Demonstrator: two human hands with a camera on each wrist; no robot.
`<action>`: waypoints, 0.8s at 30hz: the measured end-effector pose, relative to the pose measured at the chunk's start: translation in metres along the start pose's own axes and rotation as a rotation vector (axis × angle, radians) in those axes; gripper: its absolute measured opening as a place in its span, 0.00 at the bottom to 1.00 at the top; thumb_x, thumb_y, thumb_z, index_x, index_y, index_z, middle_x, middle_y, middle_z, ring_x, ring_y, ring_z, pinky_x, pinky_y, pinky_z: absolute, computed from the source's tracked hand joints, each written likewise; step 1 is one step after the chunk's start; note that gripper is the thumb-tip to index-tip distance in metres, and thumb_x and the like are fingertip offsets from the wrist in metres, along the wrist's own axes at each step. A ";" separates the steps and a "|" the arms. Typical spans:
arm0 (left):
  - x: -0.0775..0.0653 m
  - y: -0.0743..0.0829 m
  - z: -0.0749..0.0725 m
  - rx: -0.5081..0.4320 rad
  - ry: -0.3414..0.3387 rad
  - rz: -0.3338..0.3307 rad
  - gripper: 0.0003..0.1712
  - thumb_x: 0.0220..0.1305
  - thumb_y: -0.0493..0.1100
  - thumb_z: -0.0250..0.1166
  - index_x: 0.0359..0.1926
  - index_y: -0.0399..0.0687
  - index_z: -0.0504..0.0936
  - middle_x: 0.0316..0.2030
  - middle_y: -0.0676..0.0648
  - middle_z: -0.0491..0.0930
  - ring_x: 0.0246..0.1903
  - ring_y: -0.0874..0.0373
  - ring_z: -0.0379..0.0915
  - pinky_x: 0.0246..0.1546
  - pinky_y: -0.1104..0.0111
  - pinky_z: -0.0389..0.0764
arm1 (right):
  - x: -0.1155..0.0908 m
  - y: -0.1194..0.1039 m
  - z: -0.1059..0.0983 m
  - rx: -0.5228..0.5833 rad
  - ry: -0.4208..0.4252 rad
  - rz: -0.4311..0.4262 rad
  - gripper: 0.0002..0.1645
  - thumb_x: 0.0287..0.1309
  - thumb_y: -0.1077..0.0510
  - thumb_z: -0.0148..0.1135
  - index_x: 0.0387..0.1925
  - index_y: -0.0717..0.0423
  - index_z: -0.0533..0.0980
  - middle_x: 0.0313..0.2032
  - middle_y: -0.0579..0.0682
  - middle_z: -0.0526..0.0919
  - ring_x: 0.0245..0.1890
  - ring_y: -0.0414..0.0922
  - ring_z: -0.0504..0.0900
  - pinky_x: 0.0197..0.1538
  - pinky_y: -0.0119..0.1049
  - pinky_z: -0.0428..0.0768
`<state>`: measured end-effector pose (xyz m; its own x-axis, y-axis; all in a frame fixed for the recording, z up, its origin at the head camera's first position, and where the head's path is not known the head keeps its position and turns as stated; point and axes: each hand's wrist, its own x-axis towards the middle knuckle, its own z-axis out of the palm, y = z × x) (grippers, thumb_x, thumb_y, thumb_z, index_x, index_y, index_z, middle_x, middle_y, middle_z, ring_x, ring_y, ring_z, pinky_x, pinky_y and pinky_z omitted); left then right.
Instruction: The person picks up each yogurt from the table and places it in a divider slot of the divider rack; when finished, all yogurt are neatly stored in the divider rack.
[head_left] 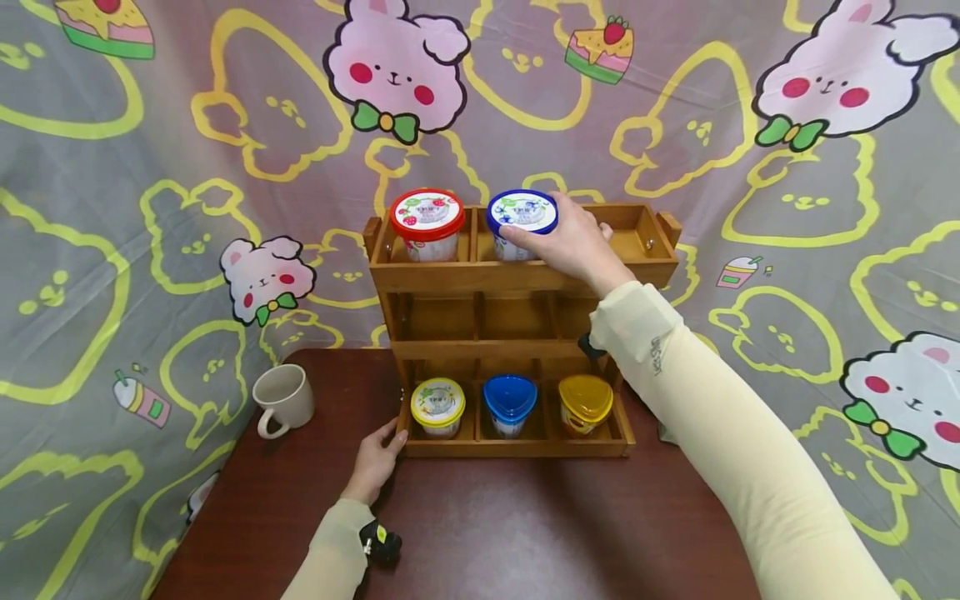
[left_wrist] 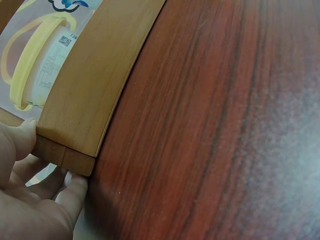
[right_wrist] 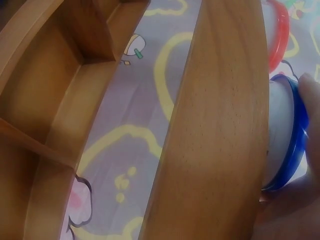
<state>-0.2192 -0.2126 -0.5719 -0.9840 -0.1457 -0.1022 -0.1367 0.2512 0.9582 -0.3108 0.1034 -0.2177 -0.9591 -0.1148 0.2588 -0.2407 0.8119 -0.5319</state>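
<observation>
A three-tier wooden rack stands on the table. At its top tier my right hand grips a white tub with a dark blue-rimmed lid, thumb and fingers at the lid's edge. The tub sits in the middle compartment, its lower part hidden by the front board. A red-lidded tub stands in the compartment to its left. Down at the bottom left corner, my left hand pinches the rack's end, the thumb on one side and fingers on the other. Close by is a yellow-lidded tub.
The bottom tier also holds a blue-lidded cup and an amber-lidded cup. A beige mug stands left of the rack on the dark red-brown table. A patterned cloth hangs behind and at both sides.
</observation>
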 end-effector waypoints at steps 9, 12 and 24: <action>0.000 -0.002 0.000 0.005 0.002 0.006 0.29 0.65 0.48 0.57 0.64 0.41 0.65 0.61 0.39 0.65 0.63 0.45 0.53 0.61 0.51 0.56 | 0.000 0.001 0.000 -0.005 -0.011 0.000 0.67 0.30 0.15 0.52 0.70 0.42 0.48 0.64 0.49 0.62 0.63 0.50 0.58 0.60 0.59 0.43; 0.001 -0.002 0.001 0.006 -0.002 0.012 0.30 0.65 0.48 0.57 0.64 0.41 0.65 0.61 0.38 0.65 0.63 0.45 0.53 0.60 0.50 0.56 | -0.003 0.001 -0.005 -0.007 -0.022 0.002 0.69 0.32 0.16 0.52 0.71 0.43 0.42 0.66 0.52 0.58 0.64 0.51 0.55 0.61 0.59 0.42; -0.002 -0.001 0.001 0.011 -0.005 0.033 0.28 0.66 0.46 0.56 0.64 0.40 0.65 0.61 0.38 0.65 0.63 0.46 0.53 0.61 0.52 0.57 | -0.035 0.012 -0.068 -0.020 0.045 -0.030 0.62 0.42 0.21 0.52 0.72 0.44 0.41 0.64 0.53 0.61 0.64 0.52 0.57 0.62 0.59 0.39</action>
<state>-0.2172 -0.2118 -0.5723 -0.9885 -0.1329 -0.0723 -0.1059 0.2667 0.9579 -0.2697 0.1565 -0.1783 -0.9438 -0.1141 0.3103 -0.2658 0.8200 -0.5069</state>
